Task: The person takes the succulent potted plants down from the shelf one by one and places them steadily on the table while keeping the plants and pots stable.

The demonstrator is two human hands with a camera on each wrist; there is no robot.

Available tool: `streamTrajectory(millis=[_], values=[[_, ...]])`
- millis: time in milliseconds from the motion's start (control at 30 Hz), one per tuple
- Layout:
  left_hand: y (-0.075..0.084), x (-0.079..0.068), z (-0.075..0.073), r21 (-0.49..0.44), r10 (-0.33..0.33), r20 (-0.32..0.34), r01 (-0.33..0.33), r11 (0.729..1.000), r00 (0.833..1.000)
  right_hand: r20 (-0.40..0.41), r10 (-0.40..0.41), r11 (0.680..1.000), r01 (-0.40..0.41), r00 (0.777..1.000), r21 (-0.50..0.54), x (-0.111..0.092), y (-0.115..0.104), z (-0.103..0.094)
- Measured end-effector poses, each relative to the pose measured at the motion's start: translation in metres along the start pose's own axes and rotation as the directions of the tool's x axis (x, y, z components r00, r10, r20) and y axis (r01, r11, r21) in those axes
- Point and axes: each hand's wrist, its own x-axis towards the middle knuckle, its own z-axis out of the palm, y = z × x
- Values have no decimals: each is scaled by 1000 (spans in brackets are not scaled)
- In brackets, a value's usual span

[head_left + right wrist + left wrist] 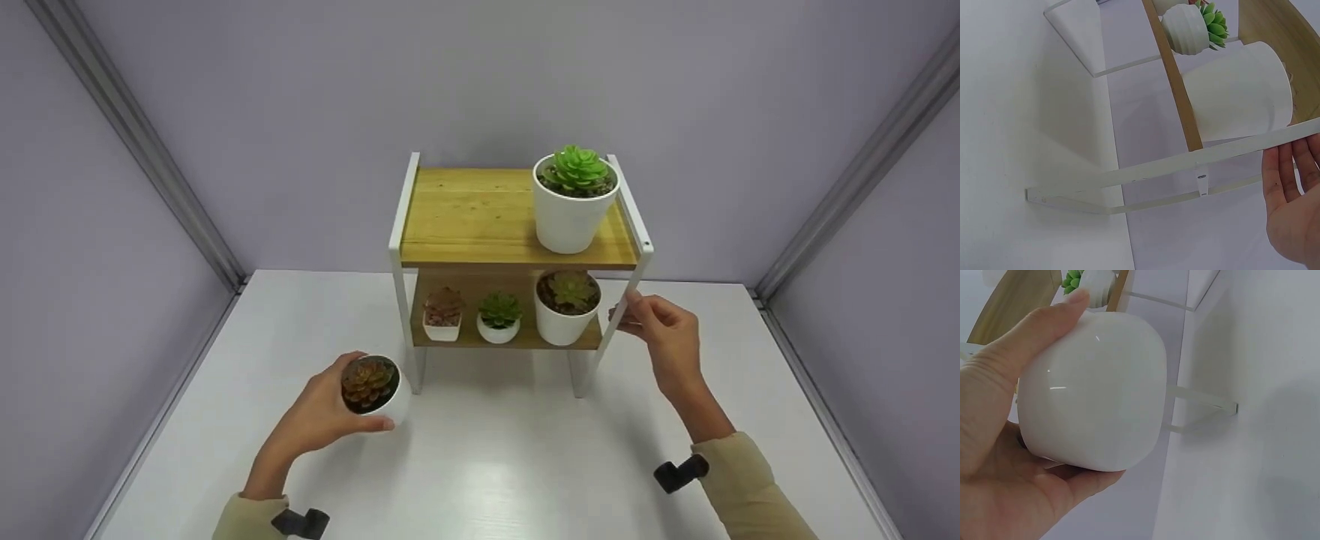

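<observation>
My left hand (326, 409) grips a round white pot (1095, 391) holding a brownish rosette succulent (369, 382), left of a two-tier shelf (472, 214). Thumb and fingers wrap the pot's sides, and its smooth white surface faces the left wrist camera. On the right, my right hand (671, 341) holds the shelf's white front leg (1157, 166) at lower-tier height, with fingertips (1286, 154) right at the post. A tall white pot (568, 217) with a bright green succulent (577, 166) stands at the upper tier's right end.
Along the lower tier (529, 341) stand a small square pot (442, 330) with a reddish plant, a small ribbed pot (498, 331) with a green one, and a larger white pot (559, 326). Grey walls enclose the white table (480, 465) at back and sides.
</observation>
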Motion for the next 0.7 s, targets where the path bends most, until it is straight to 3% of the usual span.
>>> streamTrajectory(millis=[300,700], values=[[-13,4,-2,7,-34,-11,35,999,999,3,0,1000,0,1000,1,0,0,0],[-22,22,0,24,-79,-68,81,996,995,5,6,1000,-6,1000,-2,1,-1,0]])
